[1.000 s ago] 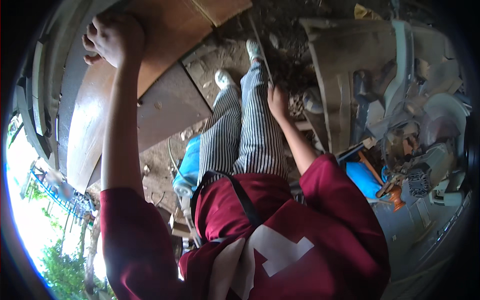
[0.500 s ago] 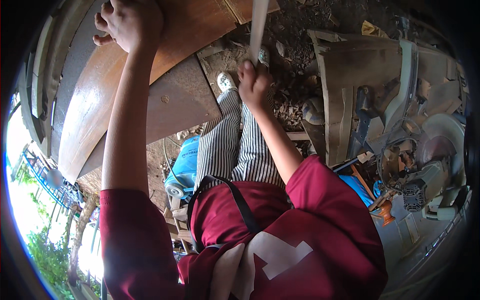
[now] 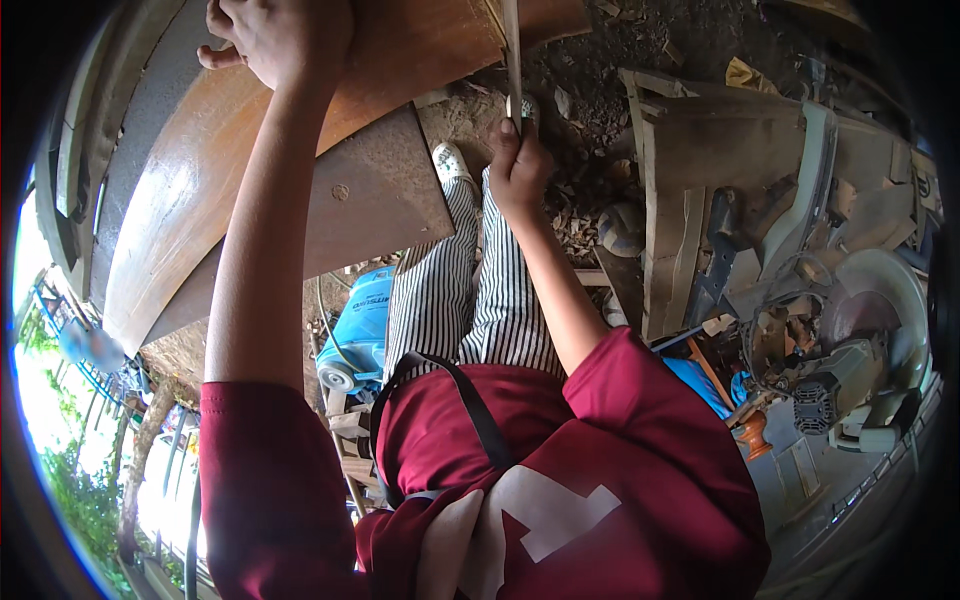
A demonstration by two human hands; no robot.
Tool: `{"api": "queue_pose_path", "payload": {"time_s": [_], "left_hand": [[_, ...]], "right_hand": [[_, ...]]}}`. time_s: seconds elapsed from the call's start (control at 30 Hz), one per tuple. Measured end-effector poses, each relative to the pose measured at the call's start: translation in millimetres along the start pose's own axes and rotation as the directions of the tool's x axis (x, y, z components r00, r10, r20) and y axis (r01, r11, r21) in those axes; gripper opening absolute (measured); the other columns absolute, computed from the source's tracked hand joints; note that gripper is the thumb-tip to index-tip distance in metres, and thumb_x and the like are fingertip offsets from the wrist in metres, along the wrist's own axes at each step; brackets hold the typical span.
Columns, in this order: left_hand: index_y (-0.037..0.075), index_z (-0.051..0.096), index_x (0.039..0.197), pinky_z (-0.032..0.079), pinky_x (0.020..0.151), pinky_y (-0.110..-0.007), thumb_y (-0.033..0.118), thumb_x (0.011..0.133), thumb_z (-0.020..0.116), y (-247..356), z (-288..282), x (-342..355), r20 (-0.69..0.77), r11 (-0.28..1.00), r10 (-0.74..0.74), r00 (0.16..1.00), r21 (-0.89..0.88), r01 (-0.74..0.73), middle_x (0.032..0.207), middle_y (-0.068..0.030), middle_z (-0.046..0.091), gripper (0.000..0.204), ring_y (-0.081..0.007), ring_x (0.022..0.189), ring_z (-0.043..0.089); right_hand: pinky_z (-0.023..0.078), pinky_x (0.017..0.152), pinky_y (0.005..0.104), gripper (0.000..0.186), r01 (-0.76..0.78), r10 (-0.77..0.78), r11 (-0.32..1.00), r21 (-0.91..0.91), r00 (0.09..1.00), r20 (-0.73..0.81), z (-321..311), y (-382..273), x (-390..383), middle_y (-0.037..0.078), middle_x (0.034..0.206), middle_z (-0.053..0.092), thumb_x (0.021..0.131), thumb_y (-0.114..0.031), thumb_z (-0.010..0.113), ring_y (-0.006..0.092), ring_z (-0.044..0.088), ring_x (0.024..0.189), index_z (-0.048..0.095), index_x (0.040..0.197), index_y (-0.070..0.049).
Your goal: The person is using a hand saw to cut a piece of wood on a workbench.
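Observation:
My left hand (image 3: 285, 38) rests with curled fingers on a large curved brown wooden board (image 3: 200, 180) that runs along the upper left. My right hand (image 3: 518, 165) grips the lower end of a thin pale wooden strip (image 3: 512, 55), which stands up out of the fist toward the top edge, beside the board's edge. Below the hands I see my striped trousers (image 3: 470, 300), light shoes (image 3: 450, 160) and a dark red shirt.
A dark flat panel (image 3: 370, 195) lies under the board. A blue machine (image 3: 355, 325) sits by my legs. To the right are a wooden bench (image 3: 690, 200), a mitre saw (image 3: 850, 320) and an orange-handled tool (image 3: 750, 430). Wood chips cover the dirt ground.
My right hand rose from beside my leg and closed on the thin wooden strip, now holding it upright. My left hand stayed on the board while the view shifted.

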State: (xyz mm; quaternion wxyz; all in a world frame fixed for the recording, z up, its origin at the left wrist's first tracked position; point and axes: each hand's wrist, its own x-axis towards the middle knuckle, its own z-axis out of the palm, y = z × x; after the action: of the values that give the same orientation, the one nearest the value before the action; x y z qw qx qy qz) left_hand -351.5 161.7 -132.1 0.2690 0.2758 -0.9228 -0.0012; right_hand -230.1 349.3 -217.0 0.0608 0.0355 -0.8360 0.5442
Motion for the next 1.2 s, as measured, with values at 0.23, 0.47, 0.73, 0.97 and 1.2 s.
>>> {"api": "queue_pose_path", "payload": {"time_s": [0.23, 0.47, 0.73, 0.97, 1.2], "left_hand": [[0.01, 0.049, 0.094, 0.02, 0.089, -0.048, 0.017, 0.078, 0.04, 8, -19, 4, 0.193, 0.998, -0.057, 0.979, -0.022, 0.062, 0.107, -0.0085, 0.047, 0.021, -0.0248, 0.11, 0.035], [0.01, 0.049, 0.096, 0.02, 0.09, -0.049, 0.019, 0.079, 0.039, 5, -5, -2, 0.026, 0.998, -0.043, 0.999, 0.044, 0.042, 0.11, -0.008, 0.046, 0.021, -0.024, 0.111, 0.034], [0.01, 0.048, 0.098, 0.019, 0.09, -0.05, 0.019, 0.078, 0.04, 3, -3, 0, 0.051, 0.998, -0.058, 0.997, 0.03, 0.057, 0.112, -0.0084, 0.045, 0.023, -0.0251, 0.112, 0.033], [0.009, 0.047, 0.097, 0.017, 0.091, -0.052, 0.017, 0.078, 0.041, 1, 0, -1, 0.082, 0.997, -0.052, 0.995, 0.056, 0.048, 0.111, -0.0102, 0.045, 0.022, -0.0263, 0.113, 0.033], [0.007, 0.046, 0.099, 0.013, 0.093, -0.054, 0.015, 0.078, 0.04, -4, 4, 3, -0.106, 0.993, -0.06, 0.993, 0.097, 0.071, 0.13, -0.0177, 0.024, 0.023, -0.0321, 0.122, 0.018]], "right_hand": [[0.037, 0.035, 0.0342, 0.022, -0.13, 0.237, 0.917, -0.378, 0.938, 0.254, -48, -75, 29, 0.013, 0.045, 0.047, 0.085, -0.015, 0.041, 0.0273, 0.051, 0.04, 0.047, 0.071, 0.0], [0.038, 0.034, 0.0342, 0.028, -0.126, 0.31, 0.875, -0.468, 0.888, 0.341, -50, -73, 41, 0.012, 0.044, 0.048, 0.086, -0.02, 0.04, 0.0269, 0.051, 0.038, 0.047, 0.067, 0.0], [0.033, 0.03, 0.0295, 0.028, 0.031, 0.038, 0.926, -0.377, 0.984, 0.174, -59, -57, -11, 0.006, 0.04, 0.043, 0.085, -0.015, 0.042, 0.0184, 0.045, 0.031, 0.045, 0.059, -0.004], [0.031, 0.029, 0.0277, 0.034, -0.038, 0.179, 0.885, -0.464, 0.948, 0.265, -36, -67, 41, 0.006, 0.04, 0.042, 0.087, -0.021, 0.04, 0.0166, 0.043, 0.031, 0.044, 0.058, -0.003], [0.033, 0.034, 0.0327, 0.042, -0.238, 0.495, 0.787, -0.569, 0.795, 0.351, -57, -79, 25, 0.015, 0.044, 0.046, 0.087, -0.022, 0.038, 0.0223, 0.049, 0.038, 0.044, 0.054, 0.002]]}}
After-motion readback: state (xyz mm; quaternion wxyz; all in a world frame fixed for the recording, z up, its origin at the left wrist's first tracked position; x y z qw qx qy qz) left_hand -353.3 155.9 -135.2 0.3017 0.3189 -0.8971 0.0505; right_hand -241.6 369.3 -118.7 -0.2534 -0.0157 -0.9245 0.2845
